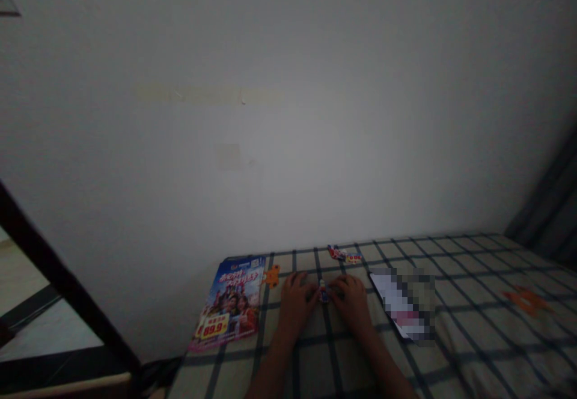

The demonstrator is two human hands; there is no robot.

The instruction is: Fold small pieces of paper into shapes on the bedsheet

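Pinching a small figure [323, 292], left hand [295, 304] and right hand [354, 304] rest on soft checked sheet [473, 327].

Checked bed [473, 327] carries a few things.
A leaflet [229, 303] lies at its left edge, wrappers [345, 255] by the far edge, a small toy [323, 294] mid-sheet, a phone [401, 306] rightward.

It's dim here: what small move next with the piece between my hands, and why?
Probably lift the small piece slightly toward you: the left hand and right hand both touch it low on the checked sheet, where it barely shows.
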